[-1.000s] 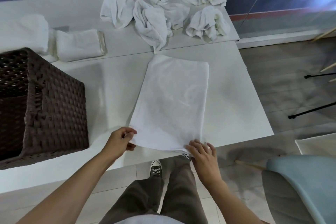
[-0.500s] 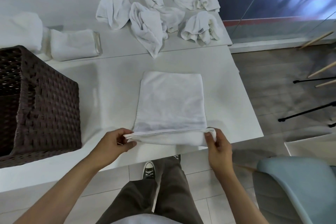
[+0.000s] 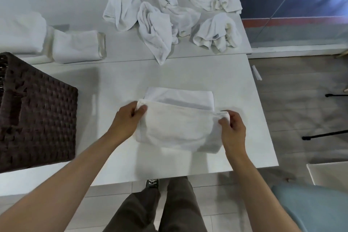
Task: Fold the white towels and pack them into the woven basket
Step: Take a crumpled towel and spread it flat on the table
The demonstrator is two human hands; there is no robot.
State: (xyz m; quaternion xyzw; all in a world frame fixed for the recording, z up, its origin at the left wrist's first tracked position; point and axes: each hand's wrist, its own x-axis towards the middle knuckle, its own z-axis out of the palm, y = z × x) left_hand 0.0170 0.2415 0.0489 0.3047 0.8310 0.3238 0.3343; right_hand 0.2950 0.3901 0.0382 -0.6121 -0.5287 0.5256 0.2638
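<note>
Towel, white terry, lies at centre of frame on the white surface, mid-fold. The nearer layer is doubled over the farther one. A strip of the lower layer shows flat beyond the upper edge. The fold line towards the bottom of the frame is rounded and puffy, not pressed flat.

Left grip: thumb and fingers pinch the upper-left corner of the doubled layer.
Right grip: thumb and fingers pinch the upper-right corner, cloth bunched at the fingertips. Both corners are held just above the lower layer.

Woven basket, dark brown, stands at left of frame on the same surface, well apart from the towel. The outer wall faces the camera. Only a sliver of the inside shows at the left edge, so I cannot tell the contents.

Two folded towels lie side by side at upper left, beyond the basket.

Five crumpled towels, white, lie in a loose cluster at top centre to upper right. One of them hangs its tip over the seam between the two surface panels.

Pale blue chair sits at lower right.
</note>
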